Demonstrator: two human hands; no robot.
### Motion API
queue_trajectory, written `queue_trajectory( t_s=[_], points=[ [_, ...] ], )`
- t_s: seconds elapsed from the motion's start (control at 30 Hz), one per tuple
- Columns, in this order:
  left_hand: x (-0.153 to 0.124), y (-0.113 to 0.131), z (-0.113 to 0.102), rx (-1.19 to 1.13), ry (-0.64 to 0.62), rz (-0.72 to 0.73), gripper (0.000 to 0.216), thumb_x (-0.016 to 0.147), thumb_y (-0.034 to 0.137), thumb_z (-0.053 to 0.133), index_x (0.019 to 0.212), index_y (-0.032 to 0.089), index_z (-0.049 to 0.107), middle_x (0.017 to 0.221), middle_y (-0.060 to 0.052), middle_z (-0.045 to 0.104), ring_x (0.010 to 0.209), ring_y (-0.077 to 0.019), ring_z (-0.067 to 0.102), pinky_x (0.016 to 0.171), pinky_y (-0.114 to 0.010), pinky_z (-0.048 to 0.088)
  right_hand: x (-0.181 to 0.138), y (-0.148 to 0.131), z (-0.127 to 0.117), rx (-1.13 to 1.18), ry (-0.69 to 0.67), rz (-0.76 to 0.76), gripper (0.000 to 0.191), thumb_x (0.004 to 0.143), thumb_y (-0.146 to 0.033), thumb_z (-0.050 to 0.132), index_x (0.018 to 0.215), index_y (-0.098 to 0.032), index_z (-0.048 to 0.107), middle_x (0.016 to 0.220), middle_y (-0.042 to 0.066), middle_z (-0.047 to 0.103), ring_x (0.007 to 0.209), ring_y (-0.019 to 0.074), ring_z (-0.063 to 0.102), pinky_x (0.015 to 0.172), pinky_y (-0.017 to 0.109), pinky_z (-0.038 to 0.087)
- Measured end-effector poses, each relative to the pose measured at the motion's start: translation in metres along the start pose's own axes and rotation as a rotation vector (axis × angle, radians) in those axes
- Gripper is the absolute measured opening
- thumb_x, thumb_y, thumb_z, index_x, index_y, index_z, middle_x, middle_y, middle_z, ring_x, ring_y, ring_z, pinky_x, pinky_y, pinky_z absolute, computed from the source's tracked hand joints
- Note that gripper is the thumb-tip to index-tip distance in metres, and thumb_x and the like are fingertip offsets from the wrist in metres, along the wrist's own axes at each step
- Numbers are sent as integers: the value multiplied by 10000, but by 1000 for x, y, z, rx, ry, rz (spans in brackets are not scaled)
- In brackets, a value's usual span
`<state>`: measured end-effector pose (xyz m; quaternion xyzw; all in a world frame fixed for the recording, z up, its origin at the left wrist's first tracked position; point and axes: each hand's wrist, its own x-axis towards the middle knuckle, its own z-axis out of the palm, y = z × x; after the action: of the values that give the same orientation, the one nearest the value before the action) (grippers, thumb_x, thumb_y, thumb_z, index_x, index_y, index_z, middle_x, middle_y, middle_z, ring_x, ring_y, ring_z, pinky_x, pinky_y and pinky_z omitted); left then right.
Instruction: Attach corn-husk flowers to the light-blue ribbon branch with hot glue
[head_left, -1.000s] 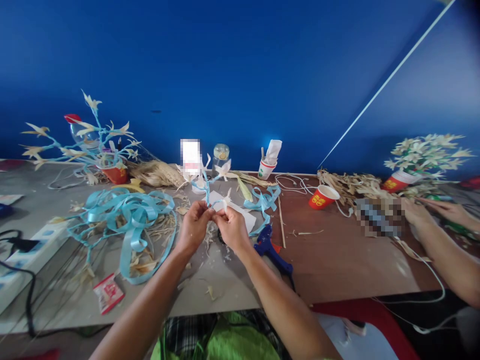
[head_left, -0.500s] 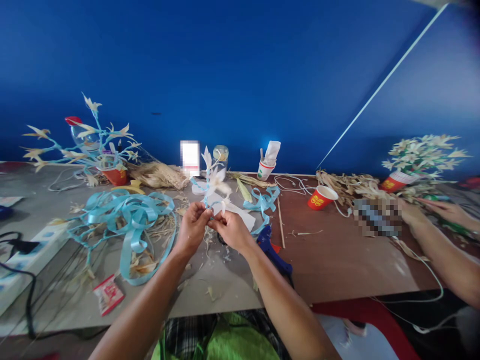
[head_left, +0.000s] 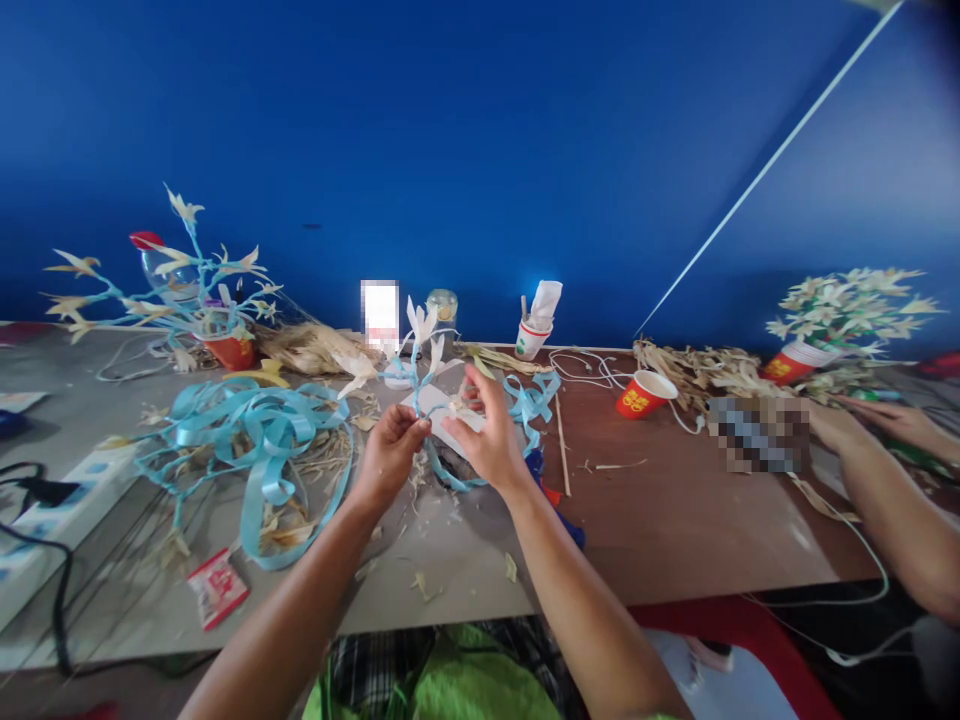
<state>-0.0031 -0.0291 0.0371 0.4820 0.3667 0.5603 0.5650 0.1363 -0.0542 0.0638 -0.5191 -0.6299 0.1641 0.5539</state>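
Note:
My left hand is closed, thumb and fingertips pinching the lower stem of an artificial flower branch. Pale, husk-like petals top the branch, and light blue ribbon wraps its stems. To its right my right hand is open, thumb and fingers apart around a small side twig's tip; whether they touch it I cannot tell. A loose blue ribbon tail curves below, between the hands. White paper lies behind them. A blue glue gun is partly hidden by my right forearm.
Tangled blue ribbon and husk scraps lie left, near a power strip and a red packet. A flower arrangement in a red cup stands behind. A red paper cup stands right, before another person's arm.
My right hand has come off the stem, moved right and opened its fingers. The branch has turned in my left hand, and a ribbon tail now shows below.

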Motion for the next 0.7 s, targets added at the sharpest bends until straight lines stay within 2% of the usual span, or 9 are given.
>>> queue_trajectory(
  t_s=[0.1, 0.17, 0.27, 0.33, 0.4, 0.47, 0.57, 0.7],
  points=[
    [0, 0, 1, 58, 15, 40, 220, 641, 288, 711, 686, 174, 528, 546, 57, 489, 482, -69, 395, 478, -198, 309, -2, -8, -5, -45, -31, -105, 566, 744, -245, 591, 1291, -203, 449, 1251, 121, 477, 1152, 244, 456, 966, 405, 393],
    [-1, 1, 1, 142, 40, 80, 182, 644, 264, 694, 680, 178, 537, 558, 50, 502, 505, -83, 410, 495, -206, 314, -3, -12, -7, -77, 46, -121, 487, 763, -245, 571, 1243, -205, 497, 1239, 117, 489, 1173, 248, 442, 988, 413, 371],
    [-4, 3, 0, 350, 106, 162, 121, 647, 236, 672, 670, 190, 563, 562, 41, 514, 538, -109, 422, 529, -224, 320, -5, -16, -6, -160, 165, -95, 228, 793, -234, 542, 1000, -195, 630, 1038, 100, 578, 1037, 234, 516, 936, 401, 396],
    [-6, 6, 0, 468, 137, 206, 88, 654, 226, 658, 667, 197, 576, 562, 36, 524, 545, -121, 426, 543, -236, 317, -7, -17, -3, -185, 131, -79, 119, 806, -226, 534, 814, -189, 646, 857, 71, 607, 879, 205, 555, 852, 359, 429],
    [-7, 9, 0, 528, 140, 225, 62, 666, 220, 641, 668, 200, 582, 576, 27, 539, 554, -131, 438, 554, -243, 317, -9, -18, 3, -166, 49, -44, 130, 812, -223, 532, 735, -183, 628, 754, 49, 605, 737, 170, 553, 746, 305, 448],
    [-8, 11, 0, 540, 125, 231, 43, 674, 219, 630, 672, 203, 590, 590, 19, 549, 562, -138, 447, 559, -247, 317, -10, -19, 11, -153, 19, 20, 109, 801, -222, 543, 747, -175, 624, 750, 48, 610, 670, 151, 539, 673, 273, 444],
    [-8, 11, 0, 510, 118, 235, 34, 668, 215, 629, 675, 210, 597, 605, 11, 561, 579, -149, 461, 567, -249, 316, -11, -19, 21, -170, 36, 90, 83, 777, -206, 554, 791, -165, 624, 778, 66, 622, 684, 163, 548, 653, 272, 439],
    [-8, 11, -1, 532, 130, 222, 46, 657, 197, 639, 663, 209, 595, 621, 4, 572, 585, -151, 482, 576, -247, 315, -11, -20, 28, -187, 30, 88, 83, 776, -195, 548, 740, -176, 622, 731, 62, 628, 687, 173, 554, 663, 279, 431]
  ],
)
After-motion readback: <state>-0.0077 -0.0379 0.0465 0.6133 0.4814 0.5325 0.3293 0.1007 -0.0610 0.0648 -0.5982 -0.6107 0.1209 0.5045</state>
